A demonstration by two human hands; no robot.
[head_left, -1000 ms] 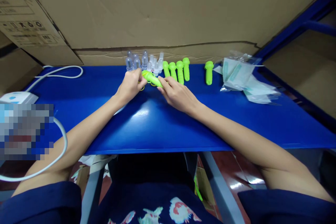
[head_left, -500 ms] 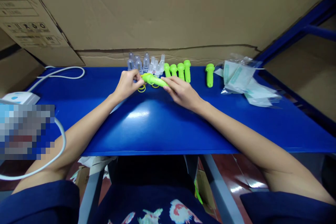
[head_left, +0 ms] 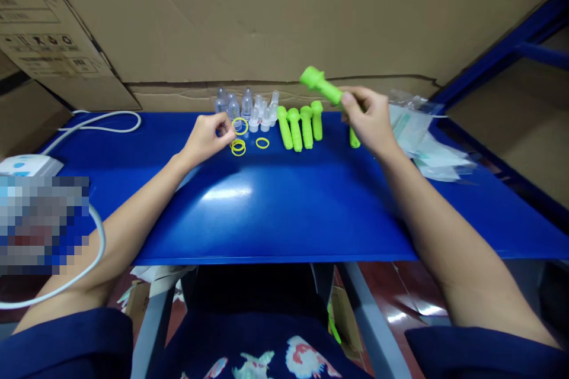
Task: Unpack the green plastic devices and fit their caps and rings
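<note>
My right hand [head_left: 368, 120] is lifted above the blue table [head_left: 284, 201] at the back right, closed round a bright green plastic handle [head_left: 320, 85] that points up and to the left. My left hand [head_left: 207, 137] rests on the table at the back left and pinches a thin yellow ring [head_left: 240, 126]. Close by lie more yellow rings [head_left: 239, 147], one of them [head_left: 262, 143] apart to the right. Three green handles [head_left: 300, 124] lie side by side between my hands. Another green handle [head_left: 354, 140] is partly hidden behind my right hand.
Several small clear plastic caps [head_left: 247, 108] stand at the table's back edge. Clear plastic bags [head_left: 422, 142] lie in a pile at the right. A white cable [head_left: 103, 124] and a white device [head_left: 24, 166] are at the left. A cardboard wall [head_left: 284, 18] closes the back.
My right hand has lifted the green handle from the table's middle up and to the right. My left hand has let go of the handle and now pinches a yellow ring.
</note>
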